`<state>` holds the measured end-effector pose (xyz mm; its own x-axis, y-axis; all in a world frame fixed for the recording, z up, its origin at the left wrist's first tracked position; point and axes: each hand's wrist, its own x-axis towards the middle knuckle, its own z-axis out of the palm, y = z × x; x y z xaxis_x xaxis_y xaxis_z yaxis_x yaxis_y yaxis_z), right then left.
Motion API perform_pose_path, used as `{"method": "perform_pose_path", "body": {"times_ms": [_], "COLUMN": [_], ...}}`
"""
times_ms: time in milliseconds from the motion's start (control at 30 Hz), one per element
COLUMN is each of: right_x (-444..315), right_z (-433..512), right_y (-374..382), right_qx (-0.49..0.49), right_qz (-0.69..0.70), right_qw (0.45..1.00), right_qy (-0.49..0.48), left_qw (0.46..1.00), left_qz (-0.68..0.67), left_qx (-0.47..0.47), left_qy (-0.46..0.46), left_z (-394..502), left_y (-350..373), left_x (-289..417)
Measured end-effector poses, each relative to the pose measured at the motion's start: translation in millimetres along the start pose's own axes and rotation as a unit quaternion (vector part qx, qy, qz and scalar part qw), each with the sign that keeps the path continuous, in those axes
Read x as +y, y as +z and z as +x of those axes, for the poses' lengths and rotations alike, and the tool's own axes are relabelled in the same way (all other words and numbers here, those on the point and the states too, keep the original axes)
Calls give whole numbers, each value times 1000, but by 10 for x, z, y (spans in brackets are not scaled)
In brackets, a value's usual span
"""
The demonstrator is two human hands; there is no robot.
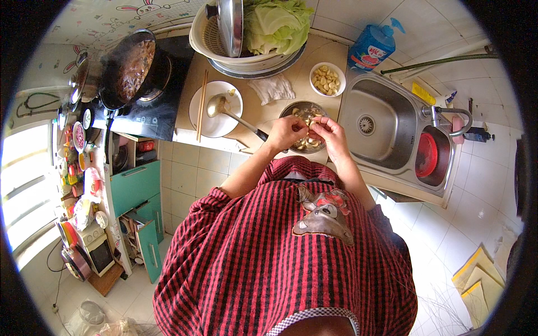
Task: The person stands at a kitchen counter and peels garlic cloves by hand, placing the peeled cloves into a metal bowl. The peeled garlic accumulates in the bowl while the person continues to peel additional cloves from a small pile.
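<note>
Both my hands meet above a metal bowl (309,147) of garlic cloves and skins at the counter's front edge. The fingertips of my left hand (288,133) touch those of my right hand (330,133), which pinches a small pale garlic clove (312,124). Whether my left fingers also grip it cannot be made out. Behind the bowl, towards the right, a white bowl (313,80) holds peeled garlic cloves (327,80). To the left, a metal ladle (217,106) rests in a white plate (230,126), its dark handle reaching towards my left wrist. Wooden chopsticks (202,105) lie across the plate's left side.
A double sink (378,117) with a faucet (433,115) is on the right, a blue pump bottle (372,46) behind it. Cabbage (277,25) and a pot lid (230,29) fill a basket at the back, near a folded cloth (273,89). A wok (110,80) of food steams on the left cooktop (162,122).
</note>
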<state>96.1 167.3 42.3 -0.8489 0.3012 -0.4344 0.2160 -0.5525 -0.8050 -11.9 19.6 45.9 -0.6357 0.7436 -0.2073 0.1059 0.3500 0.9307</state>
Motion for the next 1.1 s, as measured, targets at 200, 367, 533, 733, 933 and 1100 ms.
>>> {"method": "perform_pose_path", "body": {"times_ms": [200, 367, 533, 733, 933, 1100], "right_x": [-13, -8, 10, -26, -16, 13], "right_z": [-9, -16, -16, -35, -26, -22], "right_y": [0, -7, -27, -53, -3, 2], "right_qx": [-9, -35, -54, -59, -41, -35], "right_qz": [3, 12, 24, 35, -2, -73], "right_qw": [1000, 999, 998, 998, 998, 993], "right_qy": [7, 3, -11, -11, -54, -87], "left_qw": [998, 993, 959, 950, 938, 933], "left_qz": [8, -111, -276, -288, -333, -341], "left_qx": [36, 49, 59, 32, 8, -5], "left_qy": [46, 4, -37, -118, -99, -117], "left_z": [12, 25, 56, 61, 46, 38], "left_y": [4, -12, -8, -74, 9, 25], "left_x": [19, -45, -157, -252, -217, -125]}}
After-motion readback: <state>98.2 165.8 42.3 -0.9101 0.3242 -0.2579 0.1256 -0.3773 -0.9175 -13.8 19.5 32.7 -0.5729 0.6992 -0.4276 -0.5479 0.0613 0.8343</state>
